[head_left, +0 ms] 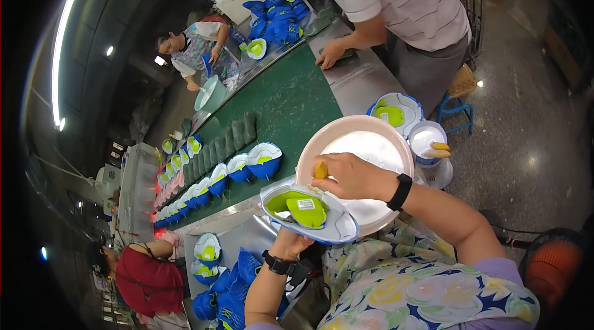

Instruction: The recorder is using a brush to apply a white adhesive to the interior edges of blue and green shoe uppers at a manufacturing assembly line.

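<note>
My left hand (292, 243) grips a blue shoe upper (338, 226) from below and tilts its opening up, so the lime-green lining and a white label show. My right hand (354, 176) is closed round a brush (320, 170) with a yellow handle; the fingers hide its bristles. That hand is at the rim of the upper, over a pale pink basin (307, 152) of white liquid. Just beyond the basin lies another blue and lime upper (396, 111). To its right, a white tub (427, 132) holds more yellow-handled brushes (440, 149).
A green conveyor belt (291, 101) carries rows of blue uppers (265, 158) and dark sole-shaped pieces (238, 135). Blue uppers (232, 293) pile up at lower left. Co-workers stand across and beside the belt. A blue stool (456, 107) and orange fan (554, 274) are at right.
</note>
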Tool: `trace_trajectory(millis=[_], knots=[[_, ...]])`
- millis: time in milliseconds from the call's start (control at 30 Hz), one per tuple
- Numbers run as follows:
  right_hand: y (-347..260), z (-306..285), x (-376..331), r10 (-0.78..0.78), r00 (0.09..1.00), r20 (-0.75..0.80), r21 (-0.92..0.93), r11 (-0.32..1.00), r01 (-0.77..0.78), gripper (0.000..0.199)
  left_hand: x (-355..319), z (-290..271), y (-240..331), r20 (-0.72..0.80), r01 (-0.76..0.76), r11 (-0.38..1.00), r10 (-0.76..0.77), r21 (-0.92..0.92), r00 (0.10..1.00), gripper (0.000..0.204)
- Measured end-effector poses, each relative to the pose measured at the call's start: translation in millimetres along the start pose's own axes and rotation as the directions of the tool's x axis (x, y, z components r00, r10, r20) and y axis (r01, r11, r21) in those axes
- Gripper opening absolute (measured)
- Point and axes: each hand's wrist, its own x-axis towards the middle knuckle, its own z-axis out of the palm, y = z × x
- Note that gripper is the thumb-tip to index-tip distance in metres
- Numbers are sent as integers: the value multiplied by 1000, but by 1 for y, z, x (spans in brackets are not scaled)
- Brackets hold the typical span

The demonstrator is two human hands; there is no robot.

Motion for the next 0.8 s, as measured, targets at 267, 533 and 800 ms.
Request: trace_trajectory(millis=[267, 533, 800], knots=[[13, -14, -21, 117, 989, -95, -104, 986, -126, 22, -4, 23, 21, -10, -40, 999, 40, 29, 999, 43], [-12, 5, 1, -240, 968, -75, -11, 971, 240, 17, 9, 40, -17, -233, 77, 991, -50, 111, 971, 38], [6, -15, -14, 251, 952, 173, -147, 963, -227, 30, 9, 35, -11, -198, -277, 919, 338, 280, 920, 46]])
